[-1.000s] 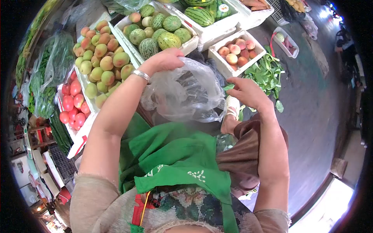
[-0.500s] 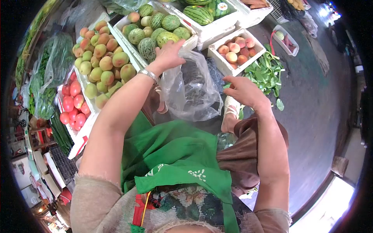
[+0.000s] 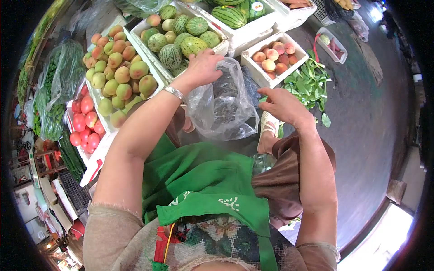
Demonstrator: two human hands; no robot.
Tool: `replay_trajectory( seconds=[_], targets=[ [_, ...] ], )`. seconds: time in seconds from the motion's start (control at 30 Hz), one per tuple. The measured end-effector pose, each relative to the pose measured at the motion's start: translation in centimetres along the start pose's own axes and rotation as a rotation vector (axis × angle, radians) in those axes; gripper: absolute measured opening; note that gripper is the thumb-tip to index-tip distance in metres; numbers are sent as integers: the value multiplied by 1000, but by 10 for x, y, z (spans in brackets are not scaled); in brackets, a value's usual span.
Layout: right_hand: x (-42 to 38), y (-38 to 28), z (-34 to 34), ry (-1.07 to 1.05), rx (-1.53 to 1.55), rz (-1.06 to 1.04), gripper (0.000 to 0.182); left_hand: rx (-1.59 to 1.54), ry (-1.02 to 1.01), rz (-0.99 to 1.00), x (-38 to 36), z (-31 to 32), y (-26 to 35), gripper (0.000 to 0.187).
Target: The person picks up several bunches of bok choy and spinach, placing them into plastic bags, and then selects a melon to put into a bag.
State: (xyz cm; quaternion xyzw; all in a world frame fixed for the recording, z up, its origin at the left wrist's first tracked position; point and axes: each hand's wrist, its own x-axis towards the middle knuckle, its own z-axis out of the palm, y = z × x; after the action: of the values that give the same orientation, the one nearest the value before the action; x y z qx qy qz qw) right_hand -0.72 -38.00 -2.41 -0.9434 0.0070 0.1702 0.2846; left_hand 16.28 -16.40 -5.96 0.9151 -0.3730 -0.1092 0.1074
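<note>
My left hand, with a silver bracelet on the wrist, reaches over the near rim of the white foam box of melons. Its fingers are apart, the tips beside a yellow-green melon. Just below it, a clear plastic bag hangs wide between my knees, its upper edge close to the thumb. On the bag's right, my right hand hovers with loosely bent fingers, the index finger stretched toward the bag; nothing shows in it.
Boxes of peaches and tomatoes stand at left. Ahead are watermelons and a small box of peaches. Leafy greens lie on the floor by my foot. Bagged greens are far left.
My left hand has shifted slightly right and down, its fingers drawn in from the yellow-green melon toward the box rim. My right hand has barely moved.
</note>
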Motion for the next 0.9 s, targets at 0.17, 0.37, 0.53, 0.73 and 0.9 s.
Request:
replay_trajectory(
  seconds=[0.17, 0.37, 0.53, 0.73, 0.9],
  targets=[
    [1, 0, 1, -2, 1, -14, 44, -12, 9, 25, 0, -3, 2, 46],
    [4, -3, 3, -2, 17, -5, 44, -37, -17, 21, -3, -6, 7, 46],
    [7, 2, 8, 36, 0, -43, 45, -92, -27, 24, -2, -7, 11, 46],
    [15, -7, -8, 84, 6, -89, 46, -125, 58, 113, 5, 1, 0, 43],
    [-18, 12, -50, 647, 423, -21, 50, -261, 98, 153, 7, -7, -12, 43]
  ],
)
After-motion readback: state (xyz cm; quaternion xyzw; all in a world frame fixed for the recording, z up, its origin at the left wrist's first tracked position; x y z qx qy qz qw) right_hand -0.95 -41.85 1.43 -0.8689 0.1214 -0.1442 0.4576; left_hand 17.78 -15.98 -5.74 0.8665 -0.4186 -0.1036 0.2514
